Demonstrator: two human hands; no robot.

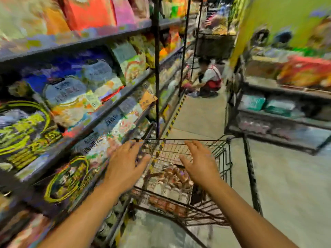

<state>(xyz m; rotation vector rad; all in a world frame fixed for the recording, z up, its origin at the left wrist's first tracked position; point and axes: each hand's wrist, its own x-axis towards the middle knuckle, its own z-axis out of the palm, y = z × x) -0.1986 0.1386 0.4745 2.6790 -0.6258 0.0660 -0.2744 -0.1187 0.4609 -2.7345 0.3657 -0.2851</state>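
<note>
Wire cart point(222, 154) standing in the aisle, both hands hovering over it.
Left hand point(125, 169) and right hand point(200, 165) are spreading fingers wide above the cart, gripping nothing; brown packets point(175, 174) lying inside, shelving point(89, 40) left of the cart.

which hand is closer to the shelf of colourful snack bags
Left. The left hand hangs open right beside the shelf of colourful snack bags; the right hand is farther off, open over the black wire shopping cart.
</note>
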